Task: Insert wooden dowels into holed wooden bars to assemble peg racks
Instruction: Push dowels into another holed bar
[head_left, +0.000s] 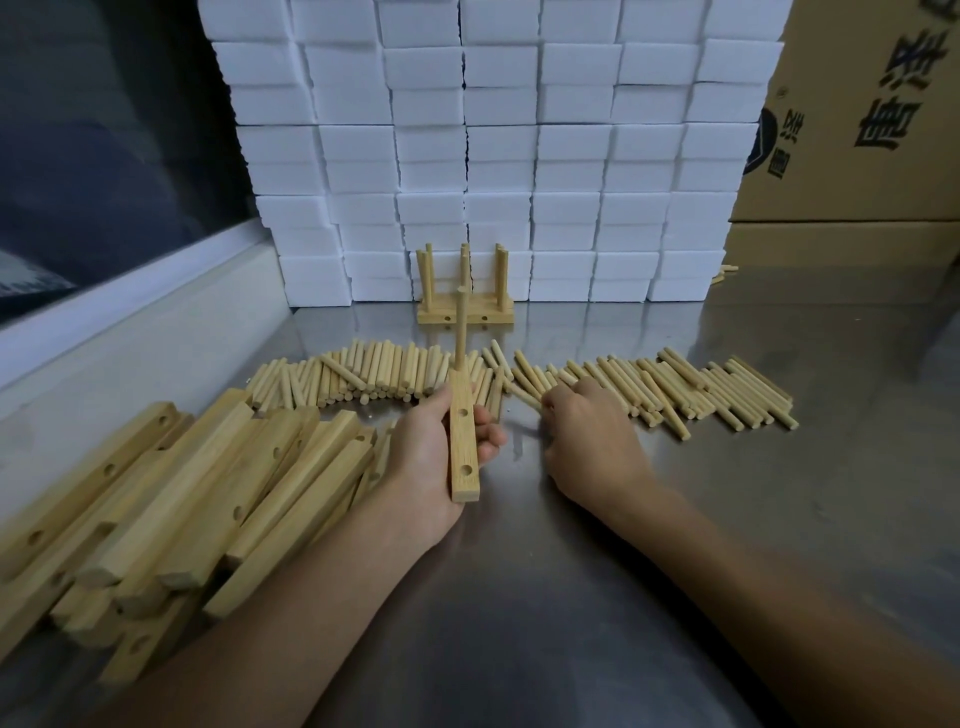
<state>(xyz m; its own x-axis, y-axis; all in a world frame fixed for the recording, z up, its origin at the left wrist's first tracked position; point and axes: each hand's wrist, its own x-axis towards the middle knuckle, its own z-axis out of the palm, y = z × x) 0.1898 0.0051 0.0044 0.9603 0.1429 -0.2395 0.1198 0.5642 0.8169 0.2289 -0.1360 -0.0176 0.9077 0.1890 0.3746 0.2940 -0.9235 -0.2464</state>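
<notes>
Gripped in my left hand (434, 452) is a pale wooden bar with round holes (463, 451), my fingers curled round its sides so that it points away from me just above the shiny steel table (779, 493). One light wooden dowel (460, 332) stands upright in the far end of that bar, while two holes nearer to me stay open. Over on the other side, my right hand (589, 436) rests knuckles-up at the near edge of a long row of loose light wooden dowels (649, 387) lying on the table; its fingers are curled down among them, and I cannot tell whether they have closed round one. The row stretches from left of the bar across to the right, well past my right hand. Beside my left forearm, at the left of the table, lies a heap of pale wooden holed bars (171, 488), overlapping at slants. Beyond the dowels stands a finished wooden peg rack (465, 304) with its pegs upright, set against a wall of stacked white foam blocks (519, 156). To the right of those blocks sits a brown cardboard box with dark printed characters (857, 130).
</notes>
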